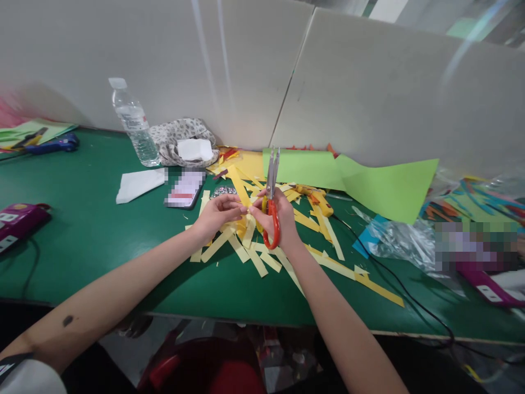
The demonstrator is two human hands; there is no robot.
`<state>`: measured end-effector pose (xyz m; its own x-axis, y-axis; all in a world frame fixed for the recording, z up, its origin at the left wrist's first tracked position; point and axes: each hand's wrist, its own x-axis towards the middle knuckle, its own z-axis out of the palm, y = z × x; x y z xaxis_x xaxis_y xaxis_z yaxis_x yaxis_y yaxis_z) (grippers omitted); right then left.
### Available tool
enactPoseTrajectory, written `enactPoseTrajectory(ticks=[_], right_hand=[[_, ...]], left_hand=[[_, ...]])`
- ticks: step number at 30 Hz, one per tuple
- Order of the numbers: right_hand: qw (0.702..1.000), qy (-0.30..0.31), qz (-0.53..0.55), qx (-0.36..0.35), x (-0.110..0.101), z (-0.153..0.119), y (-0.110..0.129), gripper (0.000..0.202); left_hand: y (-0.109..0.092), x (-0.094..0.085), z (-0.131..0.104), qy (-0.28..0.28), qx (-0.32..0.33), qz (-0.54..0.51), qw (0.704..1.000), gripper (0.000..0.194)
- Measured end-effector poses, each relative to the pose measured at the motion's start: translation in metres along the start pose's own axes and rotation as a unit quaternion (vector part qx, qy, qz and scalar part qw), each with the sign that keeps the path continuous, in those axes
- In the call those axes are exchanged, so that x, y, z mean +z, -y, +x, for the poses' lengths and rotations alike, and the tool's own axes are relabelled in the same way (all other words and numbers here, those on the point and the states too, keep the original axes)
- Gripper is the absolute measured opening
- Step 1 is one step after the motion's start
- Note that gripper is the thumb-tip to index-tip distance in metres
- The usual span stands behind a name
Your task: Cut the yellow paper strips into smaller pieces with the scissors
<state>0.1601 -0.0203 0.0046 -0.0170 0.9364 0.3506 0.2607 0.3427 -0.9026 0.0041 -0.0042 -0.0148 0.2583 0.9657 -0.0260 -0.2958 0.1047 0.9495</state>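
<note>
My left hand (221, 215) is closed, thumb and fingertips pinching a yellow paper strip (238, 184) that slants up and away from the fingers. Close beside it, my right hand (284, 219) has scissors (272, 178) in its grip, with their orange-red handle against the palm and the blades pointing away from me. The thumb of that hand also meets the strip near the left fingertips. Beneath both hands lies a loose pile of pale yellow paper strips (257, 262). Part of the strip is hidden by the fingers.
Behind the pile lie green paper sheets (381, 189) and a yellow glue gun (320, 201) with a black cord. Left of it are a phone (185, 187), folded white tissue (139, 185) and a water bottle (133, 123). Plastic wrap (406, 241) and a purple power strip (492, 287) sit right.
</note>
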Motion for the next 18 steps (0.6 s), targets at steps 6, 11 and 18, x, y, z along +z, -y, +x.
enactPoseTrajectory(ticks=[6,11,18], right_hand=[[0.99,-0.045,-0.104,-0.08,0.003,-0.002,-0.009,0.025],[0.92,-0.162,-0.281,-0.218,-0.01,0.003,-0.025,0.019],[0.889,-0.157,-0.367,-0.223,-0.022,0.01,-0.047,0.021]], left_hand=[[0.005,-0.004,0.005,-0.011,0.002,-0.018,1.0,0.027],[0.004,-0.007,0.009,-0.044,-0.006,-0.059,0.997,0.024],[0.002,-0.005,0.011,-0.035,-0.031,-0.105,0.993,0.019]])
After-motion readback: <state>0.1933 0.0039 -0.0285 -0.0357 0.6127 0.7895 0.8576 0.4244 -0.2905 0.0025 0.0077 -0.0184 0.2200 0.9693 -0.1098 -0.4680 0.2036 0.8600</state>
